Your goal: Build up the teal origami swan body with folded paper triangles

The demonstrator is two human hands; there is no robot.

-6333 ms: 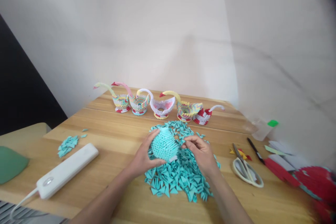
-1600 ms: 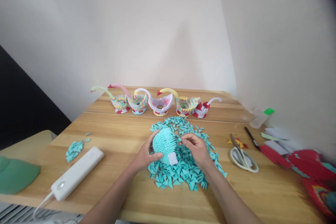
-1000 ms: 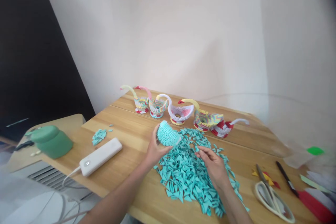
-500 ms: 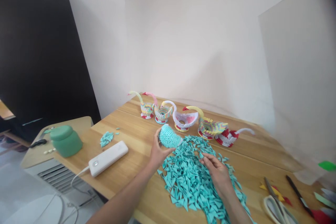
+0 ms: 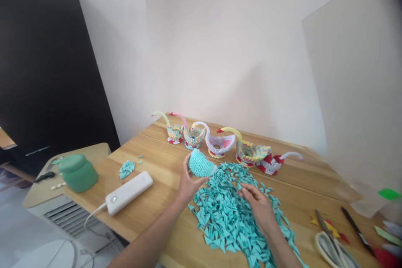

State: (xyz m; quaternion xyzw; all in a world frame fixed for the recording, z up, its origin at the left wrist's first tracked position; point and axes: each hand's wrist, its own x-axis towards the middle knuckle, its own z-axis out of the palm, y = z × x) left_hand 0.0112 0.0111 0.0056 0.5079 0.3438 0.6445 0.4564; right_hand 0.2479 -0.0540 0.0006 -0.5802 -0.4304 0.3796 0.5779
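My left hand [image 5: 187,183] grips a half-built turquoise paper model [image 5: 200,164], a curved shell of folded pieces, and holds it just above the wooden table [image 5: 157,201]. My right hand [image 5: 258,207] rests on a big pile of turquoise folded triangles [image 5: 226,217], fingers curled down into the pieces. What those fingers hold, if anything, is hidden. The pile spreads from the model toward the table's near edge.
Several finished paper swans [image 5: 220,142] line the far side by the wall. A white power bank [image 5: 129,186] with cable and a small turquoise heap [image 5: 126,168] lie left. Scissors [image 5: 331,243] and a pen [image 5: 356,230] lie right. A green jar [image 5: 77,172] sits on a side stand.
My right hand left the model and dropped onto the pile of triangles. My left hand lifted the model off the pile. My view swung left.
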